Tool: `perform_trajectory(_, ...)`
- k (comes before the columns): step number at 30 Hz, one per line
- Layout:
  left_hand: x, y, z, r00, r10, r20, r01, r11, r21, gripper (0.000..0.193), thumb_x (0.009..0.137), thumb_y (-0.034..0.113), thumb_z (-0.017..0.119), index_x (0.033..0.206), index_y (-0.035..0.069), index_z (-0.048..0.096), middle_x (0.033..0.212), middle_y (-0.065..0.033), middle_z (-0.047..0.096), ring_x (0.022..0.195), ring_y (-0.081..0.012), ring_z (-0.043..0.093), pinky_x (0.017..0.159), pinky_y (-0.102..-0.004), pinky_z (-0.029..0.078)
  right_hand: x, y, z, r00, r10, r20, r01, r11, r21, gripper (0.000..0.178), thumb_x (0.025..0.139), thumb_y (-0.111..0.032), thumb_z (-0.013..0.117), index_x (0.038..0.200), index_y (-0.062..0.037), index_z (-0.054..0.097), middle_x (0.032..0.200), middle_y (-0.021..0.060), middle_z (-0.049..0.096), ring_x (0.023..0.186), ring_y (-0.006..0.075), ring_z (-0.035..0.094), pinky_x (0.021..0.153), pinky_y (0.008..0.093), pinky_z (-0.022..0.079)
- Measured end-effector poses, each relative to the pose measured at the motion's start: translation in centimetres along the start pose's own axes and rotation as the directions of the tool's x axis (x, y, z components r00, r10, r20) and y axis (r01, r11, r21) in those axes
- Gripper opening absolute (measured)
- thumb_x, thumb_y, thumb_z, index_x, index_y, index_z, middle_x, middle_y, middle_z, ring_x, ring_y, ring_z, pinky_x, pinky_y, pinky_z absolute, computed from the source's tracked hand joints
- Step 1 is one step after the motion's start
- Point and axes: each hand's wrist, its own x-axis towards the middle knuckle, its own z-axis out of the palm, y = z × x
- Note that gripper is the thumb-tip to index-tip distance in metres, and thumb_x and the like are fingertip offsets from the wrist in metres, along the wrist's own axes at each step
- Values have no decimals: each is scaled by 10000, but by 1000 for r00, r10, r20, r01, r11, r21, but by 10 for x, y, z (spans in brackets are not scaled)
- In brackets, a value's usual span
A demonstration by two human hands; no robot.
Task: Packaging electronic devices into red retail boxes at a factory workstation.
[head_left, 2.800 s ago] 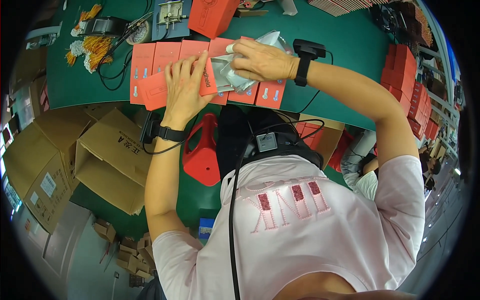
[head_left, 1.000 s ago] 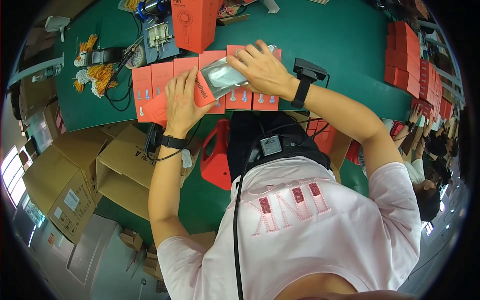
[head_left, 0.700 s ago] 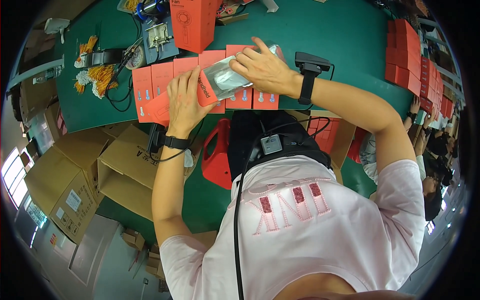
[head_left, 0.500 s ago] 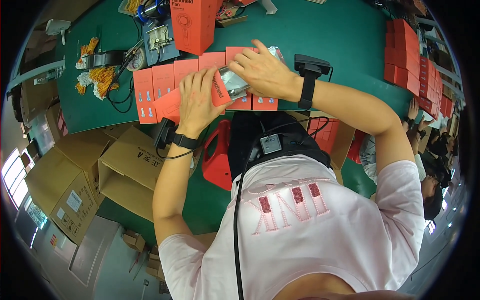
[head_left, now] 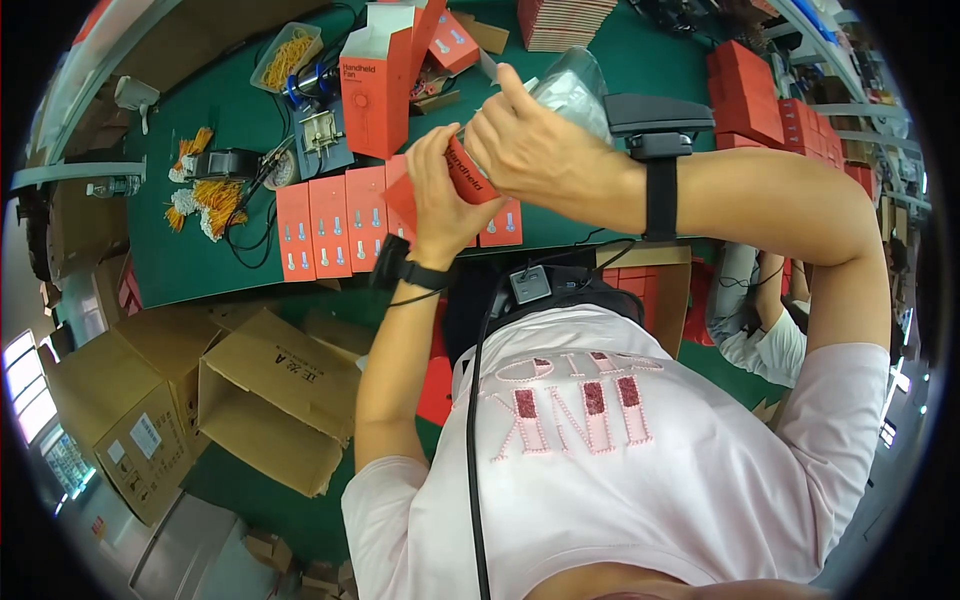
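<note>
My left hand [head_left: 440,205] is wrapped around a red carton [head_left: 470,172], tilted above the front part of the table. At the carton's upper end my right hand [head_left: 545,145] is closed with curled fingers, thumb pointing up. A clear, shiny plastic bag [head_left: 578,88] sticks out past that hand; what it contains I cannot make out. Beneath my hands, a row of red boxes [head_left: 328,228] with small fan pictures lies along the table's near edge, partly hidden by my left arm. A taller red box [head_left: 375,110] with its top flaps raised stands just behind.
Yellow wire bundles [head_left: 215,205] and a metal fixture [head_left: 320,130] lie on the left of the green table. A clear tub of yellow wires [head_left: 290,60] sits behind. Red boxes [head_left: 745,95] are piled at right. Open cardboard boxes [head_left: 280,375] stand below left.
The view has shifted. The carton is tipped more steeply between my hands. The plastic bag now projects beyond my right hand, where before it showed mostly between my hands.
</note>
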Motion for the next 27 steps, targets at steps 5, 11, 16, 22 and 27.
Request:
perform_trajectory(5,-29,-16,28,963,-35,-268,-2,991,-135,986,525,155,933,1366,26,435,1322,-169,493,1227,-387,466,1056,-481,387,-1,-20,-19,999,-41,-4,39,977,-210,474,892,-226,557,1274,56,546,945,113,611,1004,296,618,1163,561,329)
perform_trajectory(11,-51,-23,50,956,11,-292,-45,993,-110,952,570,176,920,1369,32,424,1305,-158,491,1236,-380,475,1077,-481,374,0,-45,-5,982,-168,84,180,969,-169,478,917,-217,530,1315,41,468,966,123,613,1009,303,622,1134,530,370)
perform_trajectory(16,-52,-36,43,955,-151,-257,64,946,-316,841,642,203,883,1343,28,452,1288,-160,515,1154,-361,518,1004,-490,387,34,-54,5,978,-202,57,208,964,-167,396,920,-205,537,1235,28,480,961,130,615,1000,293,627,1120,502,378)
perform_trajectory(22,-39,-17,25,956,-156,-248,80,953,-293,783,680,229,873,1330,24,487,1284,-177,509,1131,-373,500,897,-435,411,66,-57,-33,918,-174,356,230,965,-124,603,880,-266,627,1434,-86,468,1034,113,618,1085,315,593,1163,620,235)
perform_trajectory(27,-41,-17,4,920,-385,75,391,890,-235,956,630,301,934,1394,24,430,1321,-171,494,1190,-369,497,979,-451,420,82,11,-74,921,-223,321,9,833,553,551,797,-240,735,1297,-62,585,1071,137,661,1072,320,640,965,452,474)
